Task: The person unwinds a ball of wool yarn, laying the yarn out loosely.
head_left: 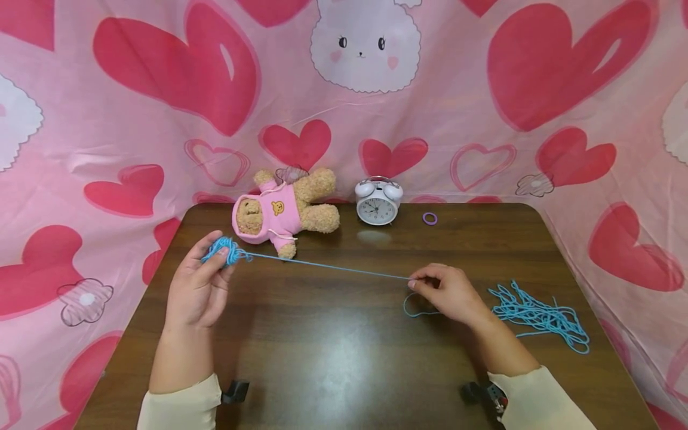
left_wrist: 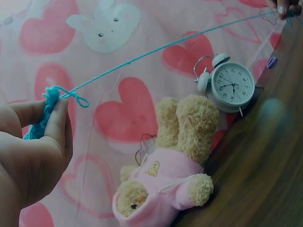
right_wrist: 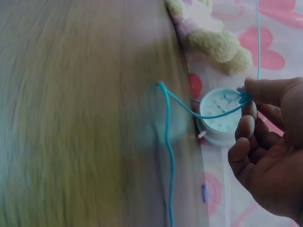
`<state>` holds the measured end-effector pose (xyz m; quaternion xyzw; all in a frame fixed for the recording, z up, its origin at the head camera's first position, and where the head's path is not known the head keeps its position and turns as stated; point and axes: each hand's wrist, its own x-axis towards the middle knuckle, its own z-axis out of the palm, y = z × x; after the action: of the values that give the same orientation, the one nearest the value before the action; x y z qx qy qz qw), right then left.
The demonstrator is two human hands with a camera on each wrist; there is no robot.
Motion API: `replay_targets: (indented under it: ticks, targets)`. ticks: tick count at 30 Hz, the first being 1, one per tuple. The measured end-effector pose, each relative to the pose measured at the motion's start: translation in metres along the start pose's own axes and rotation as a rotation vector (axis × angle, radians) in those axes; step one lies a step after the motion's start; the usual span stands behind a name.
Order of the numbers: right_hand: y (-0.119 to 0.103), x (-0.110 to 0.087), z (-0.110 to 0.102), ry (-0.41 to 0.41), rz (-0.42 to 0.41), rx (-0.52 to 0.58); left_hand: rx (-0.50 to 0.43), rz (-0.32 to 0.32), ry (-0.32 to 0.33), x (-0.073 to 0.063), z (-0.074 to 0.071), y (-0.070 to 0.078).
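My left hand (head_left: 201, 292) holds a small bundle of blue yarn (head_left: 228, 251) between thumb and fingers, above the table's left side. From it a taut strand (head_left: 328, 266) runs across to my right hand (head_left: 448, 292), which pinches it between thumb and fingertips. Past that pinch the yarn hangs slack in a loop, as the right wrist view shows with a drooping strand (right_wrist: 169, 151). To the right of my right forearm lies a loose, tangled heap of the same yarn (head_left: 540, 316) on the table.
A teddy bear in a pink hoodie (head_left: 282, 209) lies at the back left of the brown table (head_left: 344, 340). Beside it stands a white twin-bell alarm clock (head_left: 378, 202). Farther right is a purple ring (head_left: 429, 218). A pink heart-print cloth (head_left: 344, 119) hangs behind.
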<state>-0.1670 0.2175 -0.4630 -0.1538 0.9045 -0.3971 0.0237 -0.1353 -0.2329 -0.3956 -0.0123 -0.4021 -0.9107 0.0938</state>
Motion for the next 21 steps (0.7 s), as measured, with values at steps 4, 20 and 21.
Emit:
replay_targets:
  ticks: [4, 20, 21]
  targets:
    - [0.005, -0.007, -0.012, 0.026, 0.021, -0.029, -0.003, 0.006, 0.007, -0.001, -0.005, 0.000]
    - [0.018, -0.039, -0.052, 0.167, -0.009, -0.109, 0.075, -0.049, 0.015, -0.004, -0.019, -0.008]
    - [0.019, -0.041, -0.055, 0.177, -0.007, -0.115, 0.084, -0.055, 0.018, -0.004, -0.020, -0.008]
